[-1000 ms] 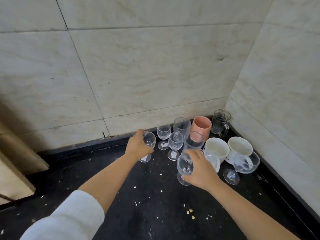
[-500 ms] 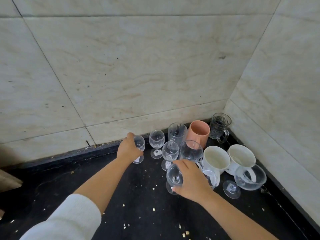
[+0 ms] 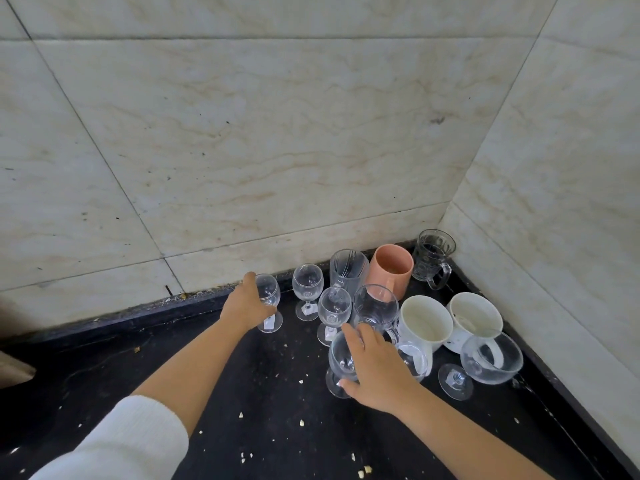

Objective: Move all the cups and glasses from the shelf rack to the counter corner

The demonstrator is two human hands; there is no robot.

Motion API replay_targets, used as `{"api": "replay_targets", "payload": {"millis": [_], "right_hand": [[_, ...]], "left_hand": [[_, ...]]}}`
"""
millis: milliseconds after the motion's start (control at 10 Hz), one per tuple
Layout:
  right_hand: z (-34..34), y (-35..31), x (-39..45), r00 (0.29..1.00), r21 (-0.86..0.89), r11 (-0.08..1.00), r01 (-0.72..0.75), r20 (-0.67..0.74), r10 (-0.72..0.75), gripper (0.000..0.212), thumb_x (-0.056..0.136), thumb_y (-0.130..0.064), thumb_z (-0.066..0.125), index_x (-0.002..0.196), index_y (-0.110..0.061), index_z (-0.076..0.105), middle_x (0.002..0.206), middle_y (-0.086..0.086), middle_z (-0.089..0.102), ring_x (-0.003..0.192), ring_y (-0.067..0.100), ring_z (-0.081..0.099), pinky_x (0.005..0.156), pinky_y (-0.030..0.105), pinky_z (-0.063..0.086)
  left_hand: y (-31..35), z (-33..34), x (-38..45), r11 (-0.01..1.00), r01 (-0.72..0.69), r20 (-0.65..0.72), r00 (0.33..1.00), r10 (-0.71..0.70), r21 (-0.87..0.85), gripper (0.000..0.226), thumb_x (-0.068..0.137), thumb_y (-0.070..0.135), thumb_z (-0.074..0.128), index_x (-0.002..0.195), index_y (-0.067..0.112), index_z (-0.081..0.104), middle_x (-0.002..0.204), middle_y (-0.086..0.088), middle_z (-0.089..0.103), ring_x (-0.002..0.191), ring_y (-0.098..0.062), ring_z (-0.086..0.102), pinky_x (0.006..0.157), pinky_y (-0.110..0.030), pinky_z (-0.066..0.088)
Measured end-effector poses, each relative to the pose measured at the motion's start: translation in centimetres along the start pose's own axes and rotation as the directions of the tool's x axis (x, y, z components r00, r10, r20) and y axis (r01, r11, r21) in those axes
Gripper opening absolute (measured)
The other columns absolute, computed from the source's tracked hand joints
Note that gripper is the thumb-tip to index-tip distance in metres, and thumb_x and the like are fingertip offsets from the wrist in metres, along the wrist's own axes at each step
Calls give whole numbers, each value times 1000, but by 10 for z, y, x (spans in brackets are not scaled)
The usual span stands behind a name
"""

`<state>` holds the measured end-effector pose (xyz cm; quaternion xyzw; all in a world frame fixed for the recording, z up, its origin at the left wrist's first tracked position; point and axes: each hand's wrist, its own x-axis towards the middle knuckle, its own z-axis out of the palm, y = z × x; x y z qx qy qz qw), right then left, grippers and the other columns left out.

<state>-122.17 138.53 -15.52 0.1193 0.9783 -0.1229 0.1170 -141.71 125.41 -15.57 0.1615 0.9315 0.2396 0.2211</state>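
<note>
Vs. half a sec ago both hands have loosened; left hand (image 3: 246,306) fingers now only loosely curved round its small wine glass (image 3: 269,299), which stands on the black counter (image 3: 207,393) by the wall; right hand (image 3: 375,370) fingers spread over a clear stemmed glass (image 3: 341,363), base down; whether either grip has fully let go is hard to tell; right glass partly hidden behind the hand; other cups crowd the corner.

My left hand (image 3: 246,306) grips a small wine glass (image 3: 268,295) standing on the black counter (image 3: 214,393); my right hand (image 3: 375,370) holds another stemmed glass (image 3: 341,363) nearer me, beside white mugs (image 3: 426,320) in the far-right corner.
</note>
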Motion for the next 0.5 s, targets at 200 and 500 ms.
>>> {"api": "replay_targets", "payload": {"millis": [200, 500], "right_hand": [[0, 3, 0, 1000, 10, 1000, 15, -6, -15, 83, 81, -35, 58, 146, -20, 7, 148, 5, 24, 133, 25, 33, 107, 35, 34], [-44, 14, -20, 998, 339, 939, 52, -59, -34, 57, 81, -23, 62, 132, -6, 43, 139, 10, 43, 129, 23, 39, 102, 26, 31]], "left_hand": [[4, -2, -16, 985, -61, -95, 992, 78, 162, 80, 83, 22, 61, 145, 7, 13, 148, -18, 27, 135, -37, 27, 104, -45, 36], [34, 18, -72, 875, -394, -152, 882, 446, 281, 47, 90, 19, 48, 134, 3, 42, 144, -15, 39, 135, -29, 32, 111, -36, 29]]}}
